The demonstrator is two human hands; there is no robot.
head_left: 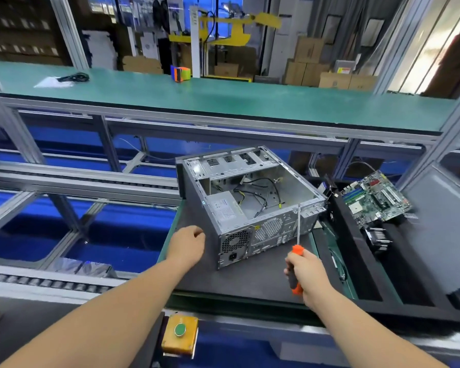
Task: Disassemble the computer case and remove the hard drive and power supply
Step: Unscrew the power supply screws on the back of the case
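Computer case (pixel 250 200): laid on its side on a dark mat (pixel 250 280), open side upward, its rear panel turned toward the camera; it is seen just above the centre of the frame.
Power supply (pixel 225 208): seated inside the case at the near left corner, its labelled face upward; its fan grille and socket are shown on the rear panel at about 7 o'clock from the case's middle.
Cables (pixel 260 195): black and yellow leads are strewn loose over the bare floor of the case.
Drive bays (pixel 231 162): a metal cage is seen along the far edge of the case, at 12 o'clock; whether a hard drive is held in it cannot be told.
Left hand (pixel 187 244): fingers are curled loosely and nothing is held; it is placed close to the case's lower left corner, at 8 o'clock from the case, and contact cannot be confirmed.
Right hand (pixel 307 274): wrapped firmly round the handle of a screwdriver (pixel 297 251).
Screwdriver: orange and black, held upright, its shaft raised in front of the right part of the rear panel, at 5 o'clock from the case.
Motherboard (pixel 375 199): set apart at 3 o'clock from the case, resting tilted over a black tray (pixel 356 251).
Green push-button (pixel 180 329): mounted in a yellow box at the bench's near edge, at 6 o'clock.
Upper shelf (pixel 223 102): green-topped, at 12 o'clock, with a coiled black cord (pixel 73 77) on it at the far left.
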